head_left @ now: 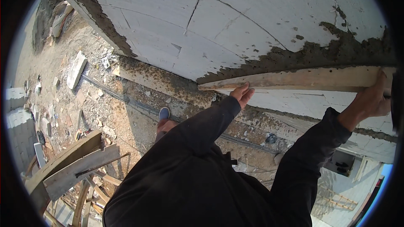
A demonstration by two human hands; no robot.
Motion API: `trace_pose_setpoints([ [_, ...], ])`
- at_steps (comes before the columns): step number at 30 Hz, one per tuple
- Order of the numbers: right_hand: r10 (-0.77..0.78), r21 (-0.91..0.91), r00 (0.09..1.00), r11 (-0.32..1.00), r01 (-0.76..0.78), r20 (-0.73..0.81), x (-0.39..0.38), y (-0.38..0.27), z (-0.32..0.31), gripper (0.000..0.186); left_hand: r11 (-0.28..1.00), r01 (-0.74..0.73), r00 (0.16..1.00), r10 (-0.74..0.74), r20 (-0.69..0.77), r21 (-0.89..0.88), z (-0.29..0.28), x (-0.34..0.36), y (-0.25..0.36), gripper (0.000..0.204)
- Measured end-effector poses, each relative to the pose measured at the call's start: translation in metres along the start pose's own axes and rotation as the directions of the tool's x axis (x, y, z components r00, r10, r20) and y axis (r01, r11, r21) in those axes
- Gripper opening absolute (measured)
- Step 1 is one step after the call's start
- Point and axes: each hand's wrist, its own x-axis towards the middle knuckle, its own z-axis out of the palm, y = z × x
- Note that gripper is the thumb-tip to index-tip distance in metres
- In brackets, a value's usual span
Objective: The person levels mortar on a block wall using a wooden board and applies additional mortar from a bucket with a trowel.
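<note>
Your board [303,79]: long, pale brown wood, darker stains toward its left end. Runs lengthwise left to right before you, upper edge along the grey mortar band [307,57] on the white block wall [227,27]. Mortar rough, ragged-edged, spattered above.

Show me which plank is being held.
The long plank along the mortar-smeared wall: the right hand grips it, left hand at its edge; the planks at lower left are untouched.

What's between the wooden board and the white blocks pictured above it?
In the head view, a band of dark mortar separates the wooden board from those white blocks.
</note>
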Motion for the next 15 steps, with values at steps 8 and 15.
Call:
trace_pose_setpoints([
  [8,0.049,0.402,0.998,0.915,-0.032,-0.033,-0.028,-0.032,0.042,0.039,0.991,-0.13,0.99,0.128,0.058,0.026,-0.027,-0.009,0.061,0.032],
  [15,0.08,0.202,0.982,0.978,-0.045,-0.17,-0.015,-0.052,-0.021,0.046,0.901,0.105,0.984,-0.156,0.088,0.42,-0.087,-0.083,0.113,0.038],
])
